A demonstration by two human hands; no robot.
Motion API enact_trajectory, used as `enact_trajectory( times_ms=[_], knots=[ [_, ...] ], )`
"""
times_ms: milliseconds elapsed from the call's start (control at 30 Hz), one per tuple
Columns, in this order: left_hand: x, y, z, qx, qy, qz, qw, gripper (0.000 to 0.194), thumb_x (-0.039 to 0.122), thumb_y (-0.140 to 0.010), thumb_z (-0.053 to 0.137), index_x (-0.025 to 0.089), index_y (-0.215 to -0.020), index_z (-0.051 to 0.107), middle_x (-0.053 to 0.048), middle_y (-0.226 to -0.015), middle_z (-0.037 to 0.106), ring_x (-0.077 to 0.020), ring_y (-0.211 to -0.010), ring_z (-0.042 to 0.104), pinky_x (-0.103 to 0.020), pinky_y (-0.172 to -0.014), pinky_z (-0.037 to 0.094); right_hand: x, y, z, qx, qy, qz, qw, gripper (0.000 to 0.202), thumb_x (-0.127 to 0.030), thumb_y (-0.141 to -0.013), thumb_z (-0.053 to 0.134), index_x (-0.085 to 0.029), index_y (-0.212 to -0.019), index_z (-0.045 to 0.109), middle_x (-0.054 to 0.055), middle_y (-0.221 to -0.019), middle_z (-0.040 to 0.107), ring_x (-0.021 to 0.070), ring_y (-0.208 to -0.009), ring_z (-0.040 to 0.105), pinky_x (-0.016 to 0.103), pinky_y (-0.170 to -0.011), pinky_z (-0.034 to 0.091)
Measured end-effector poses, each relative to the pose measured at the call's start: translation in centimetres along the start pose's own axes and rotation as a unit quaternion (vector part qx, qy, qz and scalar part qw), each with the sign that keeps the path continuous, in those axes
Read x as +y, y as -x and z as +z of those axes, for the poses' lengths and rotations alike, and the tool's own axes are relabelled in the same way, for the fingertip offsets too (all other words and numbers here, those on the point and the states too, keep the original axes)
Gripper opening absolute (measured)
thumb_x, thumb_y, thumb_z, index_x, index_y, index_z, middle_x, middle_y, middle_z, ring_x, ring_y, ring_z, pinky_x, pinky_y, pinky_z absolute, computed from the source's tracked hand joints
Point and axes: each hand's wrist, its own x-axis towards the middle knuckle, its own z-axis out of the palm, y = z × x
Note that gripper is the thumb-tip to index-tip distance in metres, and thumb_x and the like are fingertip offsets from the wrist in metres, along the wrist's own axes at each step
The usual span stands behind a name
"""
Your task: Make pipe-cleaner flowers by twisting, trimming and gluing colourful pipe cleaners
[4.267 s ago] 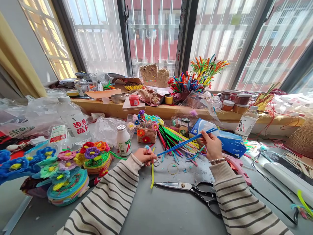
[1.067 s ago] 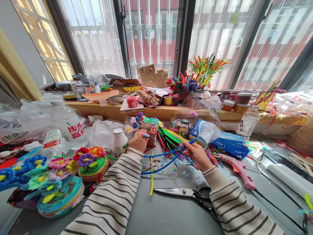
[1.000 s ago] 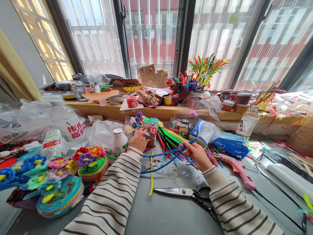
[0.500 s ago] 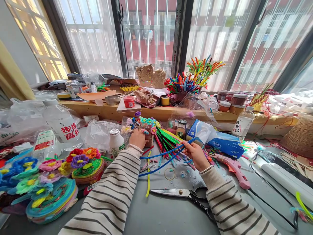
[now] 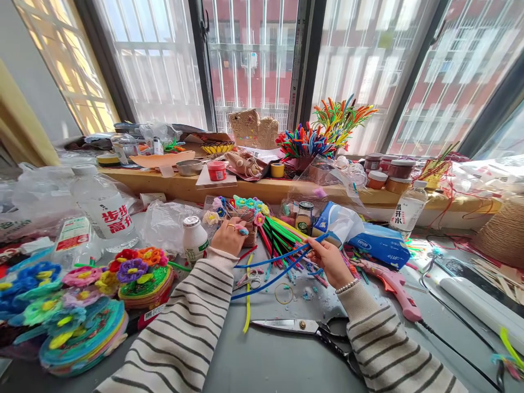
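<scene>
My right hand [image 5: 328,259] pinches blue pipe cleaners [image 5: 278,256] near one end. Their two lengths spread apart to the left, toward my left forearm. Beside a small brown woven holder [image 5: 249,236] of pipe-cleaner flowers [image 5: 250,205] is my left hand [image 5: 229,236], fingers curled and closed. What it grips, if anything, is hidden; a bit of teal and pink shows at its fingers. A bundle of green, red and black pipe cleaners [image 5: 282,232] lies right of the holder. Between my forearms rest a yellow pipe cleaner [image 5: 248,305], small scissors [image 5: 250,279] and large scissors [image 5: 298,326].
A white bottle [image 5: 194,240] stands close by my left wrist. Finished flower pieces [image 5: 82,338] crowd the left side. At right lie a pink glue gun [image 5: 395,284] and a blue tissue pack [image 5: 380,244]. A glass jar [image 5: 304,218] stands behind my right hand.
My left hand has drawn slightly down and left from the flowers. The purple flower that stood above it no longer shows there. My right hand still pinches the blue pipe cleaners.
</scene>
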Motion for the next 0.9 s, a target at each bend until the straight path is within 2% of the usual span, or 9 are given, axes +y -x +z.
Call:
enact_trajectory(
  times_ms=[67,133,300,433,533,667,767,833,900],
  knots=[
    [-0.2,1.1,-0.4,0.051,0.047,0.013,0.997,0.026,0.026,-0.071,0.042,0.017,-0.092,0.053,-0.007,-0.095,0.054,-0.0204,-0.082,0.047,-0.032,-0.071,0.037,0.0,-0.1,0.0,0.001,-0.005,-0.002,1.000,0.020,-0.027,-0.059,0.061,-0.011,-0.071,0.059,-0.001,-0.054,0.058,0.0044,-0.042,0.052,0.011,-0.040,0.044],
    [0.1,2.2,-0.8,0.051,0.113,0.031,0.992,0.025,0.029,-0.071,0.041,0.016,-0.088,0.055,-0.007,-0.091,0.056,-0.0187,-0.082,0.048,-0.031,-0.074,0.038,0.0,0.0,0.0,0.000,-0.012,-0.003,1.000,0.019,-0.026,-0.059,0.061,-0.010,-0.069,0.058,-0.001,-0.054,0.058,0.0048,-0.043,0.052,0.011,-0.042,0.045],
    [1.9,4.0,-0.4,-0.110,0.272,0.099,0.951,0.025,0.031,-0.072,0.040,0.014,-0.076,0.058,-0.007,-0.079,0.060,-0.0159,-0.076,0.052,-0.028,-0.071,0.041,-0.2,0.1,0.0,-0.006,-0.025,-0.009,1.000,0.018,-0.026,-0.060,0.061,-0.011,-0.069,0.057,-0.001,-0.053,0.058,0.0051,-0.045,0.053,0.011,-0.043,0.045],
    [2.5,4.3,0.6,-0.122,0.286,0.104,0.945,0.026,0.032,-0.071,0.041,0.014,-0.077,0.058,-0.007,-0.078,0.061,-0.0162,-0.074,0.053,-0.028,-0.070,0.042,-0.1,0.0,-0.1,-0.006,-0.022,-0.009,1.000,0.017,-0.025,-0.060,0.061,-0.010,-0.068,0.057,-0.001,-0.053,0.058,0.0049,-0.044,0.053,0.011,-0.042,0.045],
    [2.2,4.0,0.1,-0.120,0.290,0.092,0.945,0.024,0.030,-0.071,0.040,0.015,-0.075,0.058,-0.006,-0.079,0.062,-0.0156,-0.074,0.054,-0.026,-0.071,0.042,0.0,-0.1,-0.1,-0.006,-0.018,-0.007,1.000,0.017,-0.025,-0.060,0.061,-0.010,-0.066,0.057,0.000,-0.053,0.058,0.0048,-0.043,0.053,0.011,-0.041,0.044],
    [1.2,2.6,-2.5,-0.053,0.265,0.021,0.963,0.022,0.028,-0.070,0.041,0.015,-0.076,0.058,-0.005,-0.079,0.063,-0.0150,-0.074,0.055,-0.024,-0.071,0.041,0.1,-0.1,-0.1,-0.007,-0.009,-0.004,1.000,0.016,-0.025,-0.060,0.061,-0.010,-0.065,0.058,-0.001,-0.051,0.058,0.0049,-0.043,0.052,0.011,-0.040,0.044],
    [0.3,0.3,-4.2,0.030,0.204,-0.125,0.970,0.024,0.028,-0.070,0.040,0.015,-0.080,0.057,-0.005,-0.083,0.061,-0.0153,-0.068,0.056,-0.024,-0.065,0.042,0.1,-0.1,-0.1,-0.008,-0.002,-0.002,1.000,0.017,-0.025,-0.061,0.060,-0.010,-0.068,0.059,-0.001,-0.052,0.058,0.0047,-0.043,0.052,0.011,-0.040,0.044],
    [-0.2,-1.7,-4.7,0.032,0.164,-0.178,0.970,0.025,0.025,-0.071,0.038,0.016,-0.086,0.055,-0.005,-0.085,0.060,-0.0165,-0.074,0.055,-0.025,-0.068,0.041,0.2,-0.1,-0.2,-0.008,0.004,-0.003,1.000,0.017,-0.025,-0.061,0.060,-0.010,-0.068,0.059,-0.001,-0.052,0.058,0.0046,-0.043,0.052,0.011,-0.041,0.044],
    [-0.5,-3.6,-4.3,-0.012,0.117,-0.220,0.968,0.028,0.021,-0.069,0.038,0.015,-0.093,0.052,-0.006,-0.083,0.060,-0.0184,-0.079,0.054,-0.027,-0.071,0.040,0.2,0.0,-0.1,-0.011,0.011,-0.003,1.000,0.018,-0.026,-0.061,0.059,-0.010,-0.068,0.059,0.000,-0.052,0.057,0.0047,-0.043,0.052,0.011,-0.041,0.044]
  ],
)
